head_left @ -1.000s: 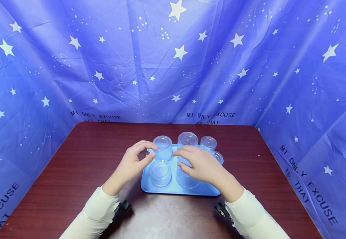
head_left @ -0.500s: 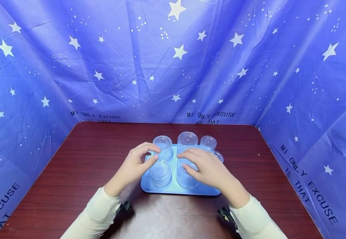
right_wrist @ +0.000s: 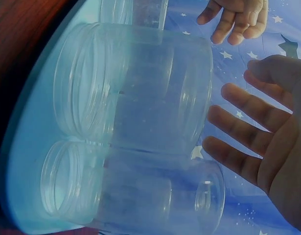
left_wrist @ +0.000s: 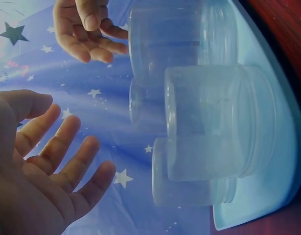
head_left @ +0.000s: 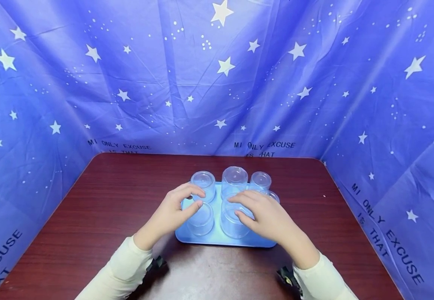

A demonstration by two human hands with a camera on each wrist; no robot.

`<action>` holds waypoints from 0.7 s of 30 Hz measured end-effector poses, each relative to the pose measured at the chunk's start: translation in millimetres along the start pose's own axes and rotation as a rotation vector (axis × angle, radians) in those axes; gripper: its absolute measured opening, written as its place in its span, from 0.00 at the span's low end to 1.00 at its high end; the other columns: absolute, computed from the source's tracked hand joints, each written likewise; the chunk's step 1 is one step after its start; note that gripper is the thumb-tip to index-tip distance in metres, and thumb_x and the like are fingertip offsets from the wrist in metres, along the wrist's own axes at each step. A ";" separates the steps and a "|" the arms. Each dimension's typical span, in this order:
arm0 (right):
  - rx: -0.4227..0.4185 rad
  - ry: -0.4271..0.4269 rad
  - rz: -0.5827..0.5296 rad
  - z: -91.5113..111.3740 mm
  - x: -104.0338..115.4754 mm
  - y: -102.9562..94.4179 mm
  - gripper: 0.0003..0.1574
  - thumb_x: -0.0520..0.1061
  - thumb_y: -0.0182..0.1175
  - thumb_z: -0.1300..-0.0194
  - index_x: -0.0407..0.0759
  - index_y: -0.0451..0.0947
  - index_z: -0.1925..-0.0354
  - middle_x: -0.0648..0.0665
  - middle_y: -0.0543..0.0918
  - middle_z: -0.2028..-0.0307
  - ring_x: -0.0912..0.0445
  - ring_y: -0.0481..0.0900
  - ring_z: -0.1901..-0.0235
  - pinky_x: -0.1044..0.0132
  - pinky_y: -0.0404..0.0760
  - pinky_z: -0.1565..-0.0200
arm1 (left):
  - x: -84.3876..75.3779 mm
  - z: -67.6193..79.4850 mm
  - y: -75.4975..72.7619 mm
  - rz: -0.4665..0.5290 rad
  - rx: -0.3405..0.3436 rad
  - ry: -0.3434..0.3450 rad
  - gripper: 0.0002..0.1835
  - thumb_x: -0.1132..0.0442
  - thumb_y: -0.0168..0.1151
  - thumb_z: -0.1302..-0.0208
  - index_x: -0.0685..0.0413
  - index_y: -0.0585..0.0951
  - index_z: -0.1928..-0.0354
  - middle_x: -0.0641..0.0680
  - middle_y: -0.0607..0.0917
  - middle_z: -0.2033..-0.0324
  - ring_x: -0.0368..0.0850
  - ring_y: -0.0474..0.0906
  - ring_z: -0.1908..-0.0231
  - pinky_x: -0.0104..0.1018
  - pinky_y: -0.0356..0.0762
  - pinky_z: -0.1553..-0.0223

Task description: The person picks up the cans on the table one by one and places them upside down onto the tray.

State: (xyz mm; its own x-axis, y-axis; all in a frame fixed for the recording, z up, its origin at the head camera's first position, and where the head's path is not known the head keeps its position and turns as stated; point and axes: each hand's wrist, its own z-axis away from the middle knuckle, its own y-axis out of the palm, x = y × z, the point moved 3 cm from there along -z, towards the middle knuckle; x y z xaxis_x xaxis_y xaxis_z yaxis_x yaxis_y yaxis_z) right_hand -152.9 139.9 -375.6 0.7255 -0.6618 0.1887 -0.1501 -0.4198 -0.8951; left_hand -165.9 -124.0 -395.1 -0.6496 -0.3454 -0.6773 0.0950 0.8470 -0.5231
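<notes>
Several clear plastic jars stand upside down, threaded mouths down, on a light blue tray (head_left: 217, 238). My left hand (head_left: 173, 210) hovers above the front left jar (head_left: 200, 227), its thumb and fingers spread apart with nothing between them. Its fingertips overlap the back left jar (head_left: 203, 180) in the head view. My right hand (head_left: 269, 214) hangs with relaxed fingers over the front middle jar (head_left: 233, 229) and partly covers it. In the left wrist view both hands sit beyond the jar bottoms, apart from the near jar (left_wrist: 214, 122). The right wrist view shows a gap between fingers and a wide jar (right_wrist: 145, 88).
Behind stand a tall jar (head_left: 234, 177) and a small jar (head_left: 260, 180); another jar (head_left: 273, 195) is half hidden by my right hand. The tray lies on a dark red wooden table (head_left: 126, 187). A blue star-printed curtain (head_left: 186, 83) surrounds the table.
Both hands have drifted toward the near side and slightly right over the tray, still holding nothing. The jars and tray stay in place.
</notes>
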 end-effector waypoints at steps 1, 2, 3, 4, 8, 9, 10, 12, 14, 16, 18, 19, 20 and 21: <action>-0.002 0.001 0.003 1.9 -0.6 -0.5 0.20 0.51 0.66 0.32 0.55 0.82 0.42 0.57 0.85 0.47 0.57 0.82 0.44 0.54 0.81 0.42 | 0.1 0.1 1.3 -0.006 0.003 0.004 0.10 0.63 0.67 0.32 0.43 0.85 0.51 0.43 0.85 0.52 0.38 0.80 0.48 0.48 0.81 0.50; -0.003 0.002 0.006 3.7 -1.2 -1.1 0.20 0.51 0.66 0.32 0.55 0.82 0.42 0.57 0.85 0.47 0.57 0.82 0.44 0.54 0.81 0.42 | 0.4 0.1 2.5 -0.014 0.007 0.009 0.10 0.63 0.67 0.31 0.42 0.85 0.51 0.43 0.85 0.52 0.38 0.80 0.48 0.47 0.81 0.50; -0.005 0.003 0.010 5.3 -1.8 -1.9 0.20 0.51 0.66 0.32 0.56 0.82 0.42 0.57 0.85 0.47 0.57 0.82 0.44 0.54 0.81 0.42 | 0.4 0.2 3.6 -0.021 0.009 0.013 0.10 0.63 0.67 0.32 0.42 0.85 0.51 0.43 0.85 0.52 0.38 0.80 0.48 0.48 0.82 0.51; -0.005 0.004 0.014 6.7 -2.4 -2.7 0.20 0.51 0.66 0.32 0.56 0.82 0.42 0.57 0.85 0.47 0.57 0.81 0.44 0.54 0.81 0.42 | 0.7 0.2 4.5 -0.024 0.011 0.018 0.10 0.63 0.67 0.32 0.43 0.85 0.51 0.43 0.85 0.52 0.38 0.80 0.48 0.48 0.82 0.51; -0.006 -0.001 0.004 8.6 -3.2 -5.5 0.20 0.51 0.66 0.32 0.55 0.82 0.42 0.57 0.85 0.47 0.56 0.81 0.42 0.54 0.80 0.40 | 0.9 1.0 5.6 -0.042 0.017 0.021 0.10 0.64 0.67 0.32 0.43 0.84 0.51 0.43 0.85 0.52 0.38 0.80 0.48 0.45 0.81 0.50; -0.006 -0.005 0.001 8.8 -3.2 -5.7 0.20 0.51 0.66 0.32 0.55 0.82 0.42 0.57 0.85 0.47 0.56 0.81 0.42 0.54 0.80 0.40 | 0.6 1.3 5.6 -0.044 0.021 0.020 0.10 0.64 0.67 0.32 0.43 0.84 0.51 0.43 0.85 0.52 0.39 0.80 0.48 0.44 0.81 0.50; -0.005 -0.008 -0.005 8.7 -3.0 -5.9 0.20 0.50 0.66 0.32 0.55 0.82 0.42 0.57 0.85 0.47 0.56 0.81 0.42 0.54 0.80 0.40 | 0.6 1.5 5.6 -0.046 0.024 0.017 0.10 0.64 0.67 0.32 0.43 0.84 0.51 0.44 0.85 0.52 0.39 0.80 0.48 0.44 0.81 0.50; -0.002 -0.015 -0.014 8.4 -2.7 -5.9 0.20 0.50 0.66 0.32 0.55 0.82 0.42 0.57 0.85 0.47 0.56 0.81 0.42 0.54 0.80 0.40 | 0.4 1.7 5.5 -0.051 0.030 0.012 0.10 0.64 0.67 0.32 0.44 0.84 0.52 0.44 0.85 0.52 0.39 0.80 0.48 0.43 0.80 0.49; 0.004 -0.023 -0.017 8.1 -2.2 -6.0 0.20 0.50 0.66 0.32 0.54 0.82 0.42 0.57 0.85 0.47 0.56 0.81 0.42 0.54 0.80 0.40 | 0.0 1.9 5.3 -0.052 0.031 0.012 0.10 0.64 0.67 0.32 0.44 0.84 0.52 0.44 0.85 0.52 0.39 0.80 0.48 0.43 0.80 0.48; 0.007 -0.036 -0.014 7.9 -1.9 -6.5 0.20 0.50 0.65 0.32 0.53 0.82 0.42 0.57 0.85 0.47 0.56 0.81 0.43 0.54 0.80 0.40 | 0.4 2.2 5.0 -0.052 0.030 0.016 0.10 0.64 0.67 0.33 0.44 0.85 0.52 0.43 0.85 0.52 0.39 0.80 0.47 0.45 0.81 0.48; 0.005 -0.047 -0.004 8.1 -1.4 -8.1 0.20 0.50 0.65 0.32 0.54 0.82 0.42 0.58 0.85 0.47 0.56 0.81 0.43 0.54 0.80 0.41 | 0.4 2.8 4.4 -0.056 0.028 0.024 0.10 0.64 0.68 0.33 0.44 0.85 0.52 0.43 0.85 0.52 0.39 0.80 0.47 0.47 0.81 0.48; 0.002 -0.052 0.000 8.2 -1.1 -9.3 0.20 0.50 0.66 0.32 0.54 0.82 0.42 0.58 0.84 0.47 0.56 0.81 0.43 0.53 0.80 0.41 | 0.8 3.6 4.0 -0.062 0.027 0.030 0.10 0.64 0.68 0.33 0.44 0.85 0.52 0.43 0.85 0.53 0.39 0.80 0.47 0.47 0.81 0.48; -0.001 -0.058 0.004 8.4 -0.9 -10.6 0.21 0.50 0.66 0.32 0.54 0.82 0.42 0.58 0.84 0.47 0.56 0.81 0.43 0.53 0.80 0.41 | 1.0 4.2 3.5 -0.068 0.028 0.031 0.10 0.64 0.68 0.33 0.44 0.85 0.52 0.42 0.85 0.53 0.39 0.80 0.47 0.46 0.81 0.48; -0.006 -0.061 0.007 8.7 -0.7 -11.9 0.21 0.50 0.66 0.32 0.54 0.82 0.42 0.58 0.84 0.47 0.56 0.81 0.43 0.53 0.80 0.42 | 1.1 4.8 3.0 -0.075 0.029 0.032 0.10 0.64 0.68 0.33 0.45 0.85 0.52 0.42 0.85 0.53 0.39 0.80 0.47 0.45 0.81 0.48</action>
State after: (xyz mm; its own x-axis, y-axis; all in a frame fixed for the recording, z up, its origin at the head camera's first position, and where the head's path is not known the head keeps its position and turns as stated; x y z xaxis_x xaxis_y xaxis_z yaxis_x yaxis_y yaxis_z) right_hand -145.9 150.8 -368.6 0.7640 -0.6258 0.1571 -0.1595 -0.4191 -0.8938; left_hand -162.7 -123.8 -399.9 -0.6792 -0.3938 -0.6194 0.0669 0.8072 -0.5865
